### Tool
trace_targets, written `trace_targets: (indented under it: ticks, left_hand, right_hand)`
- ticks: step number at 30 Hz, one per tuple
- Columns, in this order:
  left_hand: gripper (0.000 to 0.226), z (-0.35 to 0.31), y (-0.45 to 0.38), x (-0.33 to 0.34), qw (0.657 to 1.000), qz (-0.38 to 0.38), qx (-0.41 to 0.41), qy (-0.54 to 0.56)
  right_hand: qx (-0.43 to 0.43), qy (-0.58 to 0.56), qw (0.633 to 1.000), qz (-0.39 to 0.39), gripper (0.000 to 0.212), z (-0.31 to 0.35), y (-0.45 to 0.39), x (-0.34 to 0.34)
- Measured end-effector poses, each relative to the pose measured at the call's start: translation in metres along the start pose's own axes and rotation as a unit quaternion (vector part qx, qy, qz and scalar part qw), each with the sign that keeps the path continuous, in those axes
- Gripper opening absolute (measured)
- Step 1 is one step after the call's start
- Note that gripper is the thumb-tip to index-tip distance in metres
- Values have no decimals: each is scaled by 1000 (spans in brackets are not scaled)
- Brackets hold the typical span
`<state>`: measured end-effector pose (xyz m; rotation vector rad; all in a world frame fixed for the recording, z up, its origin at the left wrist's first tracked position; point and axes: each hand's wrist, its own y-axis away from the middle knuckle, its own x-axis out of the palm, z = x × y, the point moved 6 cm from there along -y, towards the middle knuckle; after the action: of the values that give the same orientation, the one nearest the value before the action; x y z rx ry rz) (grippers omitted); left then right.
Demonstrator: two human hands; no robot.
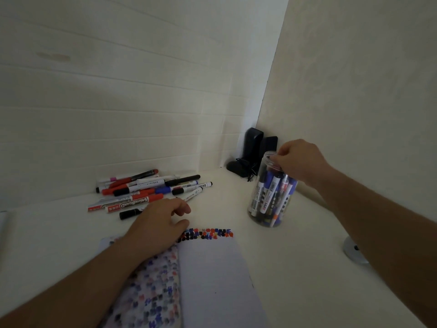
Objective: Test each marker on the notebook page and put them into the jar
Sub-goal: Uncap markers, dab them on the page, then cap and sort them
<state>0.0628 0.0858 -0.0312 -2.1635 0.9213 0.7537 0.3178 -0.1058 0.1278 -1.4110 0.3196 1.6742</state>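
Observation:
A clear plastic jar [272, 192] stands upright at the right, holding several blue, black and red markers. My right hand [298, 160] is over its mouth, fingers curled down inside the rim and pinching the top of a dark-capped marker [272, 172] that stands in the jar. A pile of loose markers [146, 188] lies at the back left of the desk. The open notebook [210, 275] lies in front of me, with a row of coloured test marks along the top of its right page. My left hand [158, 221] rests on the notebook's top edge, fingers loosely curled and holding nothing.
The white desk [295, 268] sits in a corner between two walls. Two black speakers [254, 147] with cables stand in the corner behind the jar. A round grey metal base [354, 250] sits at the right, partly hidden by my forearm.

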Motion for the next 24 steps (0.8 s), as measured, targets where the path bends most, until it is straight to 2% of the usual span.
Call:
trace_targets:
  ticks: [2, 4, 6, 8, 11, 13, 15, 18, 22, 24]
  left_hand:
    - [24, 1, 0, 2, 1000, 0, -3, -3]
    - [22, 5, -1, 2, 1000, -5, -9, -7]
    - [20, 8, -2, 2, 1000, -7, -14, -17]
    - [18, 9, -3, 1, 999, -2, -12, -39]
    - [18, 10, -6, -5, 991, -19, 2, -129]
    - [27, 12, -8, -14, 982, -37, -6, -187]
    - [37, 21, -11, -23, 971, -51, -40, -231]
    - [44, 41, -15, -29, 955, -41, -106, -274]
    - [33, 54, -19, -27, 958, -24, -121, -259]
    - [26, 54, -20, -26, 958, -15, -124, -258]
  right_hand:
    - [-22, 63, 997, 36, 44, 3, 4, 5]
    - [-39, 104, 993, 47, 45, 3, 8, 11]
    - [-36, 58, 998, 16, 55, -1, 12, 12]
    - [-58, 26, 995, -83, 56, -4, 18, 8]
    - [-120, 9, 957, -264, 37, 1, 51, 2]
    - [-152, -60, 940, -301, 33, 15, 75, 12]
    - [-185, -141, 936, -263, 34, 33, 93, 39]
    - [-206, -223, 943, -138, 37, 54, 111, 95]
    - [-207, -277, 938, 5, 22, 67, 121, 142]
    - [-220, -278, 935, 22, 17, 67, 124, 144]
